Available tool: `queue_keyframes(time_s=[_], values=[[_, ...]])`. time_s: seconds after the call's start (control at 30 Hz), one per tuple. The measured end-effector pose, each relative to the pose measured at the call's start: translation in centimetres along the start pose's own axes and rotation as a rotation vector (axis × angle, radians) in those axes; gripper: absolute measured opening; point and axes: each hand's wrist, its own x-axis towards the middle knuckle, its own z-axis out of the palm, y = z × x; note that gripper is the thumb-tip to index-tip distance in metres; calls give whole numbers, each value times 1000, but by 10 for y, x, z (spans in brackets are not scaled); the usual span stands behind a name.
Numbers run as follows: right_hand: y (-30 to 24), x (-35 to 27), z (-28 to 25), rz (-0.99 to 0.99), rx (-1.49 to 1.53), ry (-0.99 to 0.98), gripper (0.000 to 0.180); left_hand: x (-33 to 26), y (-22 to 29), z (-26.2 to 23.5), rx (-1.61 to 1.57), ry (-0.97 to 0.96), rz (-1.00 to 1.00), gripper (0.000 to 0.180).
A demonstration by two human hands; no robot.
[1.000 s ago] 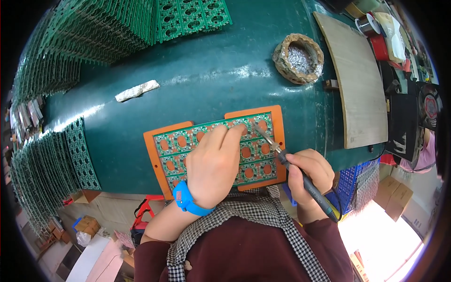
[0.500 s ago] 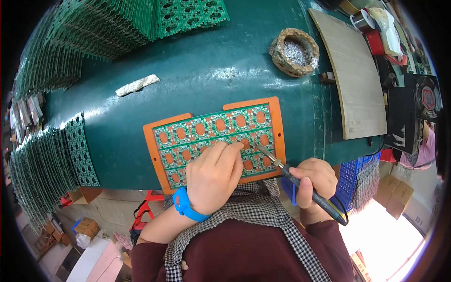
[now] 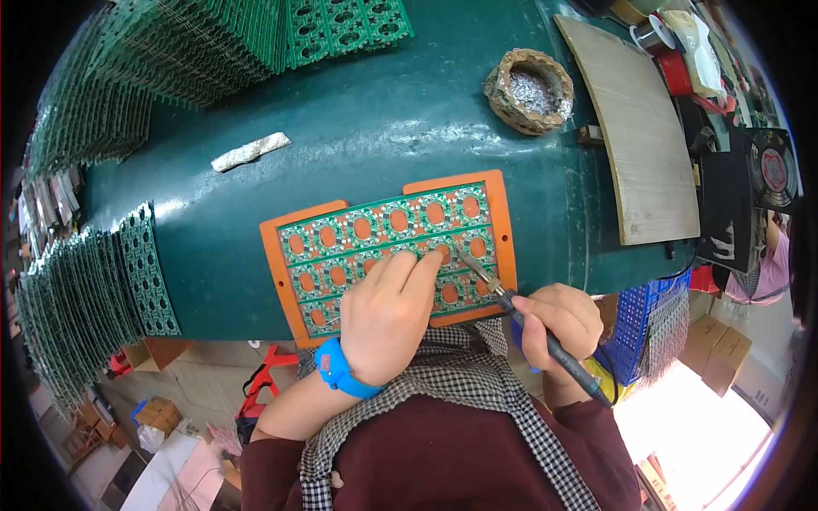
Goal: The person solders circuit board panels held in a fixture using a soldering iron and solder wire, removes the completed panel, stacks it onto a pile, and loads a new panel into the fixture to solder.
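A green circuit board panel (image 3: pixel 417 220), patterned with rows of round boards with oval holes, lies in an orange holder (image 3: pixel 507 213) on the table in front of me. My left hand (image 3: pixel 388 298), with a blue band at the wrist, rests over the panel's lower middle. Its fingertips are pinched together near an oval hole; what they hold is hidden. My right hand (image 3: pixel 562 322) grips the dark handle of a soldering iron (image 3: pixel 581 376) at the holder's right edge. The iron slants up and left, its metal tip at the panel close to my left fingertips.
Stacks of green panels (image 3: pixel 77 298) stand along the left and far left. A rough bowl (image 3: pixel 532 92) with silvery material stands at the far right, beside a wooden board (image 3: pixel 639 136). A whitish strip (image 3: pixel 251 152) lies beyond the holder. A solder spool (image 3: pixel 652 34) sits far right.
The iron and my right hand have shifted slightly left and up, bringing the tip a little nearer my left fingertips. My left hand has barely moved.
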Motion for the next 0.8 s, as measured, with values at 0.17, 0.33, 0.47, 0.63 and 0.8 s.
queue_keyframes(time_s=[0.17,0.33,0.47,0.63,0.8], values=[[-7,-17,-13,6,27,61,8,-14,10,-3,-193,62,-59,17],[-8,-23,-11,27,76,62,8,-17,12,0,-191,40,-23,17],[-9,-25,-7,2,52,50,8,-19,11,2,-208,18,-24,18],[-12,-31,-8,5,26,17,9,-21,8,-1,-73,-40,44,19],[-15,-40,-11,12,38,91,9,-26,10,-7,-135,33,-41,18]])
